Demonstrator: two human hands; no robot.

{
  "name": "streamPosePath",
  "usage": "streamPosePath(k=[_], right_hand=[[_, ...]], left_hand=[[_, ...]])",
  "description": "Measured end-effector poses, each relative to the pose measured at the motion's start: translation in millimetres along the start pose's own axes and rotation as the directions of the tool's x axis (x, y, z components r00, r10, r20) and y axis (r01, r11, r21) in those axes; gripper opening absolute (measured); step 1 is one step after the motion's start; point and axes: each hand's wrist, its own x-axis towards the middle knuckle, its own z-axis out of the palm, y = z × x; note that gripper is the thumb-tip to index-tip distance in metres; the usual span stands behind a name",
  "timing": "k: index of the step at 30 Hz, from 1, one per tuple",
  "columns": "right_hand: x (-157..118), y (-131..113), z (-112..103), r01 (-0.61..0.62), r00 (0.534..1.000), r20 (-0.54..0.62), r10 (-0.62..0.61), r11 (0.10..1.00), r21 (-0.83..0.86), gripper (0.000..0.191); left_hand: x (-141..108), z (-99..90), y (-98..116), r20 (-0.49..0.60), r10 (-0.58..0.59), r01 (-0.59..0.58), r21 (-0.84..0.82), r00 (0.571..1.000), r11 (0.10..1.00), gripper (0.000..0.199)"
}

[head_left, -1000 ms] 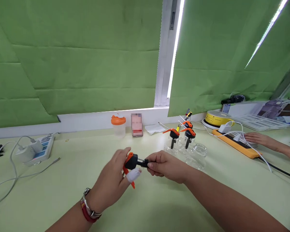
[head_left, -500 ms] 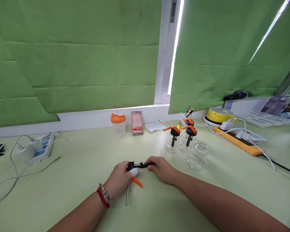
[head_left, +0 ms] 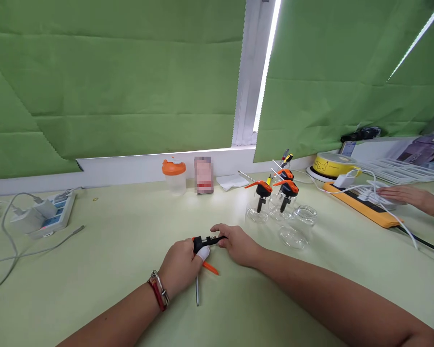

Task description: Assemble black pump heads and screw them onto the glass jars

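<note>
My left hand [head_left: 181,267] and right hand [head_left: 238,243] both grip the black-and-orange pump [head_left: 204,243] between them, low over the surface [head_left: 104,250].

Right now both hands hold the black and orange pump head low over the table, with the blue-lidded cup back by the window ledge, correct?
Not quite: in the head view the cup's lid is orange, not blue. The rest stands: left hand and right hand hold the pump head low over the table.

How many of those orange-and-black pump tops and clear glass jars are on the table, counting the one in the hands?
Orange-and-black pump tops: 4, one held by both hands, three on or by jars
Clear glass jars: 3
Total: 7
</note>
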Motion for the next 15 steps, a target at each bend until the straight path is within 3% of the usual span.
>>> streamPosePath(k=[5,15], right_hand=[[1.8,0.4,3.2,0.057,0.998,0.009,-0.056,0.994,-0.097,0.028],[2.5,0.2,1.4,0.070,0.998,0.013,-0.069,0.991,-0.112,0.030]], left_hand=[[2.4,-0.1,-0.4,0.010,-0.004,0.004,0.010,1.000,1.000,0.031],[2.4,-1.8,-0.7,0.013,0.018,-0.017,-0.036,1.000,0.999,0.034]])
